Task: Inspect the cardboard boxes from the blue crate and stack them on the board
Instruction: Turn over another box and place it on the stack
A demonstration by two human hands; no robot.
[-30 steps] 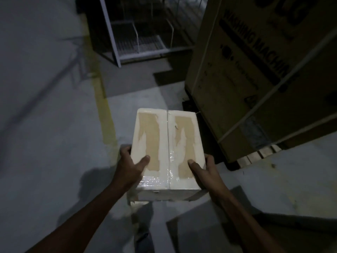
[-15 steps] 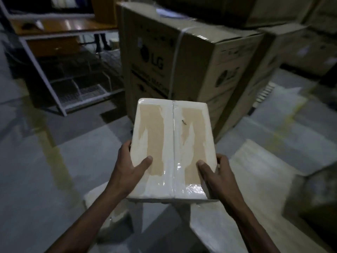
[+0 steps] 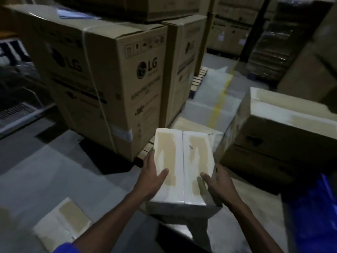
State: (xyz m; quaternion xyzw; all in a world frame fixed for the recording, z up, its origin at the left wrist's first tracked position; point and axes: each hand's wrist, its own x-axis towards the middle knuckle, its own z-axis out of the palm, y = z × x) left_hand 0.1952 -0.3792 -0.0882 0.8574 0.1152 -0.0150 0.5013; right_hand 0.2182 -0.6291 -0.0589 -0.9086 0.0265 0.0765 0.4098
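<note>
I hold a small taped cardboard box point(image 3: 182, 161) in front of me, its top showing two torn brown patches and a centre seam. My left hand point(image 3: 152, 177) grips its left side with the thumb on top. My right hand point(image 3: 218, 185) grips its right side the same way. Below the box lies a pale board point(image 3: 255, 212) on the floor. At the right stands a stack of larger taped cardboard boxes point(image 3: 284, 136). The blue crate point(image 3: 317, 207) shows at the right edge. Another small taped box point(image 3: 62, 225) lies on the floor at the lower left.
Large LG washing machine cartons point(image 3: 102, 75) on pallets stand close ahead. More cartons fill the background. A yellow floor line point(image 3: 218, 101) runs away between them. A white wire rack point(image 3: 16, 110) sits at the far left on the grey concrete floor.
The view has swung to the right: the stack of boxes, the board and the blue crate have come into sight. The box stays gripped in both hands, carried rightward.
</note>
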